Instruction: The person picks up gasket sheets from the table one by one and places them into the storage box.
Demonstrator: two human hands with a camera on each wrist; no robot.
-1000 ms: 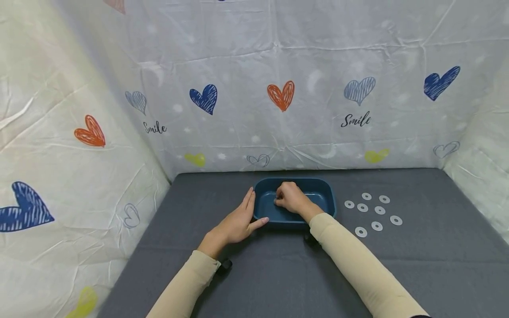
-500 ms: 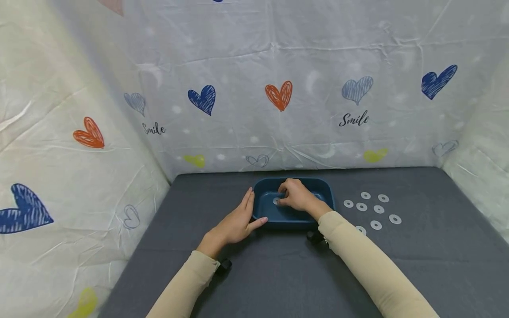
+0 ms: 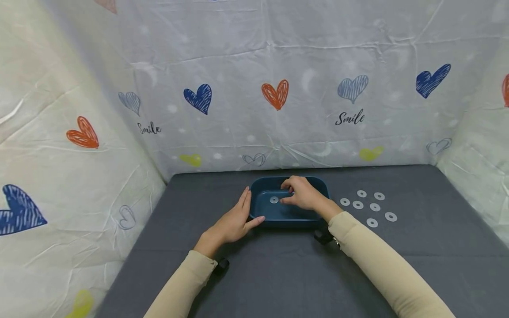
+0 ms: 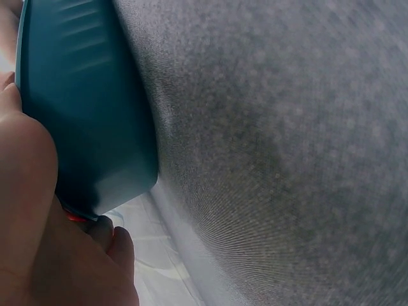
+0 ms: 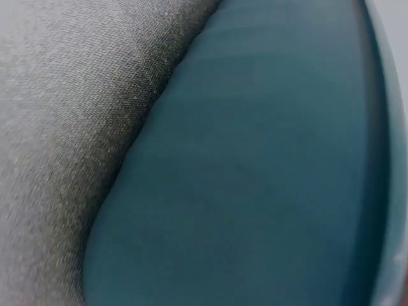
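Observation:
A dark teal rectangular tray [image 3: 288,223] rests on the table near its far edge. My left hand [image 3: 232,218] lies along the tray's left side with straight fingers, and its thumb touches the front rim. In the left wrist view, the left hand [image 4: 29,210] is at a corner of the tray [image 4: 89,108]. A flat white washer-like ring [image 3: 274,200] lies on the tray floor. Just right of it, my right hand [image 3: 304,194] hovers inside the tray, thumb and fingers apart, holding nothing visible. The right wrist view is filled by the tray's outer wall [image 5: 236,166].
Several more white rings [image 3: 358,205] lie scattered on the grey-covered table [image 3: 270,274] right of the tray. A white cloth with printed hearts [image 3: 234,123] hangs behind and along the sides. Dark wrist devices [image 3: 324,237] sit under both wrists.
My right hand has let go of the ring, which now shows on the tray floor, and has drawn back to the right. The left hand keeps its place; the head view shifts slightly.

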